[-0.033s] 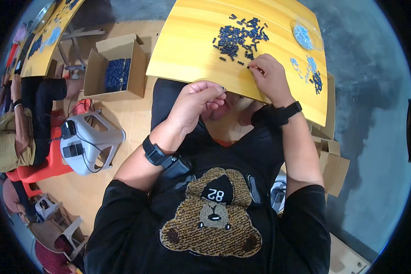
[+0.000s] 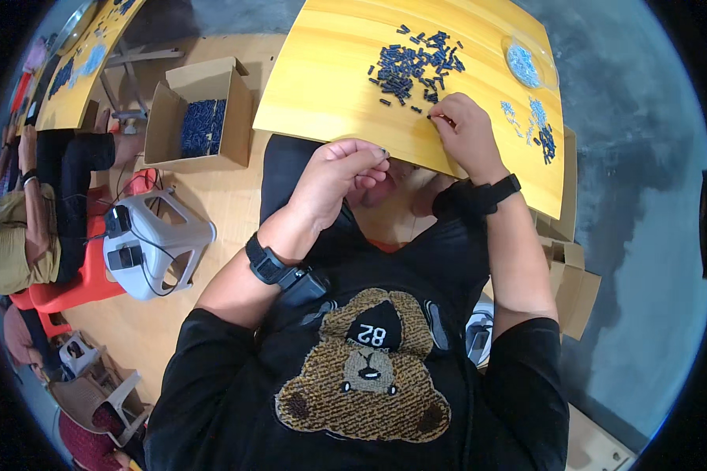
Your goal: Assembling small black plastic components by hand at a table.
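Almost nothing moves since the earlier frame: the right grip (image 2: 467, 129) pinches a small dark piece (image 2: 430, 117), the left grip (image 2: 347, 168) has fingertips together, contents unclear, and much seems to remain, with dark pieces (image 2: 399, 74) loose beyond the right grip, a smaller dark bunch (image 2: 547, 144) to its right.

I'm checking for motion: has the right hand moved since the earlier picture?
No: against the yellow table, the right hand shows no visible shift in any direction.
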Demonstrator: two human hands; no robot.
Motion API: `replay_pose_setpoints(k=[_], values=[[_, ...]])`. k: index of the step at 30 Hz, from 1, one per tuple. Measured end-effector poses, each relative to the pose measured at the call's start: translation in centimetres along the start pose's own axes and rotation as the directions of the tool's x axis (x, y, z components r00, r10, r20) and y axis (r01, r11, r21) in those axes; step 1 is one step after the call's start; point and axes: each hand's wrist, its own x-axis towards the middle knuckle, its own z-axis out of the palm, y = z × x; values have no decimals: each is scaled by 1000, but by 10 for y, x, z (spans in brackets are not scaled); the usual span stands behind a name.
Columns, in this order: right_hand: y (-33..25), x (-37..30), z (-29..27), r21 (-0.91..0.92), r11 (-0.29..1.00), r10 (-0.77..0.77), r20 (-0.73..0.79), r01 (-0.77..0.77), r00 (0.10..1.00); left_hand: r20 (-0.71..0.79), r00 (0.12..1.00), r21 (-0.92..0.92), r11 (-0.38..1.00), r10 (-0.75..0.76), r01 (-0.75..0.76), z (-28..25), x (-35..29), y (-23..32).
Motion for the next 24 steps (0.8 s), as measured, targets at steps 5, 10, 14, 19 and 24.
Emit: replay_pose_setpoints(k=[5,10,14,19,24], values=[[0,4,2,-31,999,-28,80,31,996,-12,1000,4,1000,-13,13,-6,4,2],[2,2,2,-51,996,-70,104,76,992,7,1000,21,1000,1,-1,-2,7,4],[-1,0,0,-62,996,-52,125,60,991,31,999,14,1000,18,-18,0,7,4],[1,-12,-3,23,996,85,43,-86,995,28,1000,32,999,11,-11,2,6,-1],[17,-21,5,368,852,400,3,-373,917,20,1000,68,998,10,-11,7,5,-2]])
